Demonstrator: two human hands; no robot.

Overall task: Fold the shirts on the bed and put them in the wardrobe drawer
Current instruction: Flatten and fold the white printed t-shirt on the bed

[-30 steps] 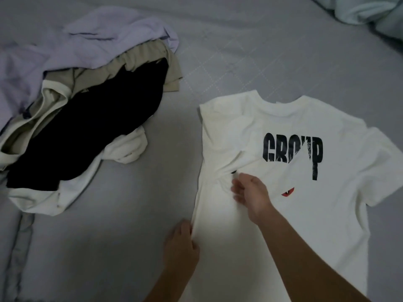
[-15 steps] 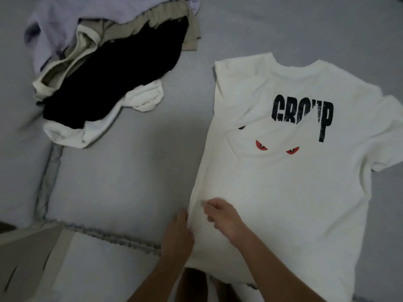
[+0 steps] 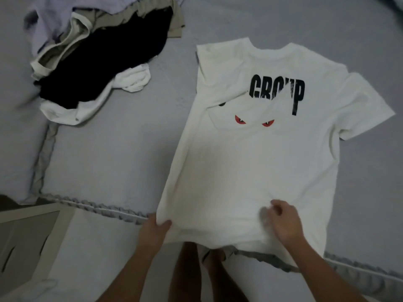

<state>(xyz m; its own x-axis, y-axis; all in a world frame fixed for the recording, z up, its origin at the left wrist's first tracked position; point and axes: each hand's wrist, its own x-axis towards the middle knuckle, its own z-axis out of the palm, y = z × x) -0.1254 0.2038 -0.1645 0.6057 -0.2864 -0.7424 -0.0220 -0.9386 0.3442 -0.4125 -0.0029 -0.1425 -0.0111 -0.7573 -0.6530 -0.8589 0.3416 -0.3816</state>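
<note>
Only the white shirt (image 3: 250,171) is laid out, half-folded; left hand (image 3: 153,231) pinches its hem corner, right hand (image 3: 283,223) fingers blurred, unclear; the pile (image 3: 98,62) waits unfolded.

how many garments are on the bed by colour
White printed t-shirt spread flat: 1
Black garment in the pile: 1
Beige garment in the pile: 1
Lavender garment in the pile: 1
White garment under the pile: at least 1
Total: at least 5; the pile may hide more.
</note>
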